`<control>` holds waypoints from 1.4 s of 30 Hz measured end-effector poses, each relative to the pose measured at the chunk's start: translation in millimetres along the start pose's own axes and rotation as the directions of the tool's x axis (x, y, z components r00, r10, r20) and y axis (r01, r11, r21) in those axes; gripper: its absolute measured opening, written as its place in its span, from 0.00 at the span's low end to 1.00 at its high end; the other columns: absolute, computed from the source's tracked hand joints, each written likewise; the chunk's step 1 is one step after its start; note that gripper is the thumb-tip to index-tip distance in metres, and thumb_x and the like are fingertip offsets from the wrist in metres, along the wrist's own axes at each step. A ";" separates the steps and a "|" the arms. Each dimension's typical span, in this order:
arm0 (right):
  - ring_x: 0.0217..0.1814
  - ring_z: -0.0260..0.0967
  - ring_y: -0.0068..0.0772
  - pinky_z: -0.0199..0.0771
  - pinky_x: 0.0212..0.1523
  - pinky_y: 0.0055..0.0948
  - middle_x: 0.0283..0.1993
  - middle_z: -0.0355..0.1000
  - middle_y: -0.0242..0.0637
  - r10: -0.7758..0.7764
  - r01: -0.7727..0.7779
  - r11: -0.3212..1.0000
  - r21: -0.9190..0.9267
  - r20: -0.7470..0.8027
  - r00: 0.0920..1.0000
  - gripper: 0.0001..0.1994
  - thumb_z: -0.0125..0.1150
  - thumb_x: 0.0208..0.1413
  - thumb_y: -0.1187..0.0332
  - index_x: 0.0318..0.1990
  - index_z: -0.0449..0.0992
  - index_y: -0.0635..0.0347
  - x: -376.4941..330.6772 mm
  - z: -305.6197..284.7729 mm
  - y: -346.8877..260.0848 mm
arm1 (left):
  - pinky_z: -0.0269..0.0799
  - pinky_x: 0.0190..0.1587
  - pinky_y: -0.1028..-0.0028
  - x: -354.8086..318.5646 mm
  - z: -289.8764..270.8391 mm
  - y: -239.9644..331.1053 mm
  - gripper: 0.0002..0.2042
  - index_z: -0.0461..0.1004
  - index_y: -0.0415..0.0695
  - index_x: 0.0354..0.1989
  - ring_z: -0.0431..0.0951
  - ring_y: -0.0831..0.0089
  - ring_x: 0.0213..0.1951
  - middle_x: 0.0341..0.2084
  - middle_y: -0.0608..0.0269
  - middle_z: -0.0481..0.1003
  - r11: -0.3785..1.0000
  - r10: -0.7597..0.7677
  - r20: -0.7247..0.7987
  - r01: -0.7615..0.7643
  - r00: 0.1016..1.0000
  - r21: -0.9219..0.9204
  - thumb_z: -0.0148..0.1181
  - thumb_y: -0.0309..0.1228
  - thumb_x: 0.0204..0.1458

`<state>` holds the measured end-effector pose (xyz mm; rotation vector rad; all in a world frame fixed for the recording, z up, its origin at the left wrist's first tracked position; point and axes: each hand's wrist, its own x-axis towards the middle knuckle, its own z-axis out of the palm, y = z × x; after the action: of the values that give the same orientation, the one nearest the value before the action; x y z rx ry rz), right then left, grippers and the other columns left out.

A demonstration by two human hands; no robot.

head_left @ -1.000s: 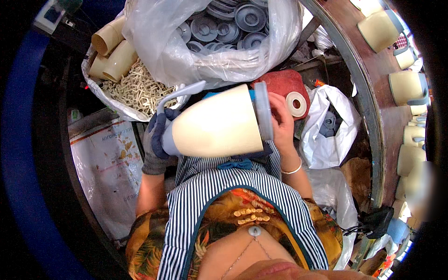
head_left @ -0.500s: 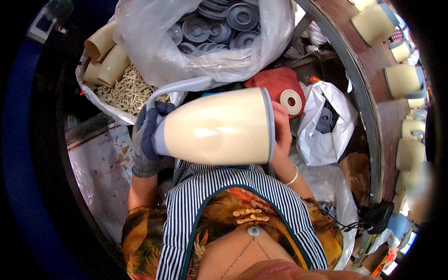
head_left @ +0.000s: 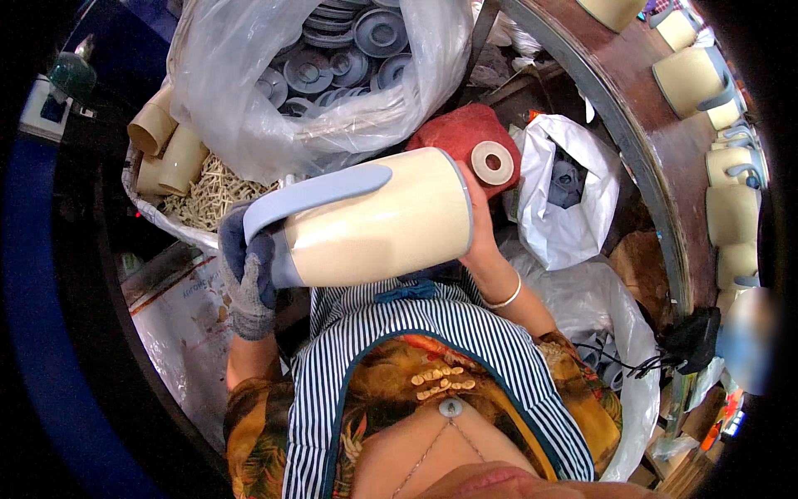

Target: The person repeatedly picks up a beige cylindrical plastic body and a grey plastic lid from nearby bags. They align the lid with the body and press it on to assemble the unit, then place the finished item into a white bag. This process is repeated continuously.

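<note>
Above the striped apron (head_left: 386, 324): cream jug (head_left: 382, 224) held sideways, gloved left hand (head_left: 247, 264) gripping its narrow grey-blue end, bare right hand (head_left: 482, 229) at its wide end, fingers mostly hidden, closure cannot be told. Beyond, clear bag (head_left: 229, 91): grey discs (head_left: 381, 33). Left, pale sack (head_left: 176, 229): small cream pieces (head_left: 206, 200), cream tubes (head_left: 181, 160). Right, white bag (head_left: 569, 241): grey parts (head_left: 565, 183).

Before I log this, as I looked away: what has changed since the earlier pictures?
The jug has turned: its handle, first standing out on the far side, now lies across the side facing the camera. The grey ring at its wide end, once broad, now shows as a thin edge. The gloved left hand stays on the narrow end, the bare right hand at the wide end.
</note>
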<state>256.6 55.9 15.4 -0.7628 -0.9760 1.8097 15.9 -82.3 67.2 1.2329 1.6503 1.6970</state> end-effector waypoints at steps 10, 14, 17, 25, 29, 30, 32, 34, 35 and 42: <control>0.48 0.68 0.22 0.69 0.49 0.22 0.48 0.69 0.34 -0.033 0.042 0.980 -0.193 0.047 0.998 0.13 0.50 0.60 0.75 0.53 0.66 0.65 -17.8 -0.2 -15.7 | 0.67 0.54 0.64 -35.5 2.9 -17.2 0.24 0.61 0.39 0.59 0.71 0.59 0.50 0.52 0.48 0.67 0.985 -0.013 -0.111 0.032 0.994 0.172 0.46 0.46 0.63; 0.50 0.66 0.24 0.66 0.53 0.25 0.48 0.67 0.34 -0.111 0.119 0.975 -0.185 0.052 0.992 0.13 0.54 0.58 0.74 0.50 0.66 0.66 -28.2 7.8 -20.2 | 0.64 0.54 0.63 -33.3 9.4 -16.0 0.20 0.66 0.36 0.49 0.71 0.61 0.47 0.45 0.50 0.71 0.998 -0.023 -0.157 0.014 0.987 -0.061 0.46 0.42 0.62; 0.51 0.62 0.26 0.60 0.56 0.26 0.46 0.64 0.34 -0.244 0.274 0.917 -0.288 0.137 0.960 0.17 0.61 0.54 0.68 0.46 0.66 0.67 -30.8 2.0 -18.9 | 0.65 0.53 0.65 -30.1 1.2 -29.8 0.22 0.65 0.37 0.51 0.71 0.63 0.45 0.43 0.55 0.72 0.998 -0.015 -0.119 0.023 0.993 0.064 0.47 0.46 0.62; 0.44 0.66 0.42 0.66 0.48 0.34 0.42 0.67 0.44 -0.467 0.800 0.463 -0.381 0.662 0.586 0.20 0.66 0.37 0.67 0.40 0.70 0.66 -40.2 21.1 -55.2 | 0.73 0.48 0.64 -27.8 13.2 -45.4 0.23 0.63 0.33 0.56 0.76 0.64 0.42 0.40 0.51 0.74 0.508 -0.531 0.213 0.509 0.820 -0.695 0.48 0.41 0.62; 0.46 0.67 0.28 0.67 0.50 0.28 0.43 0.69 0.37 -0.288 0.331 0.855 -0.399 0.166 0.943 0.16 0.59 0.46 0.76 0.44 0.69 0.64 -20.0 6.0 -13.7 | 0.68 0.52 0.67 -23.5 3.8 -60.3 0.22 0.67 0.34 0.53 0.74 0.66 0.45 0.43 0.53 0.74 0.911 -0.320 0.031 0.317 0.947 -0.265 0.51 0.41 0.60; 0.48 0.65 0.23 0.66 0.52 0.24 0.46 0.68 0.33 -0.010 -0.003 0.923 -0.385 -0.032 0.999 0.12 0.53 0.55 0.78 0.47 0.68 0.64 -15.1 -2.0 -7.5 | 0.67 0.53 0.68 -16.8 6.4 -39.6 0.21 0.68 0.34 0.52 0.74 0.66 0.45 0.44 0.53 0.73 0.916 -0.334 -0.014 0.321 0.942 -0.242 0.52 0.41 0.58; 0.50 0.65 0.22 0.66 0.53 0.24 0.48 0.67 0.32 0.005 -0.049 0.963 -0.266 -0.161 0.987 0.10 0.50 0.61 0.75 0.50 0.68 0.65 -13.6 -14.2 17.3 | 0.65 0.54 0.66 -4.2 -0.2 -17.8 0.20 0.70 0.34 0.47 0.73 0.65 0.47 0.43 0.53 0.73 0.980 -0.192 0.025 0.193 0.981 -0.056 0.57 0.37 0.51; 0.52 0.65 0.25 0.65 0.55 0.27 0.49 0.68 0.35 -0.305 0.196 0.910 -0.366 -0.271 0.913 0.12 0.49 0.63 0.73 0.52 0.67 0.65 -17.9 -2.2 -10.5 | 0.65 0.54 0.64 17.4 -1.6 20.5 0.21 0.72 0.35 0.44 0.72 0.62 0.47 0.42 0.52 0.74 0.997 0.078 0.246 -0.080 0.966 -0.001 0.60 0.37 0.44; 0.54 0.65 0.30 0.64 0.57 0.30 0.50 0.68 0.38 -0.408 0.337 0.871 -0.357 -0.146 0.901 0.16 0.55 0.60 0.69 0.53 0.67 0.65 -20.1 3.8 -26.1 | 0.65 0.54 0.62 32.0 -3.7 36.6 0.20 0.73 0.37 0.42 0.73 0.57 0.47 0.41 0.50 0.74 0.983 0.094 0.390 -0.149 0.916 0.112 0.60 0.37 0.41; 0.29 0.70 0.34 0.68 0.32 0.33 0.25 0.69 0.37 -0.472 0.556 0.375 -0.742 0.363 0.803 0.19 0.70 0.47 0.52 0.30 0.73 0.59 -26.4 5.9 -134.3 | 0.62 0.58 0.55 89.0 83.5 120.1 0.21 0.72 0.37 0.45 0.71 0.51 0.50 0.44 0.49 0.73 0.500 0.664 0.535 -0.843 0.521 0.199 0.58 0.41 0.48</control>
<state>319.3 66.2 136.8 -0.7750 -1.9474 0.7337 72.6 15.9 195.5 2.6876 1.2996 1.3129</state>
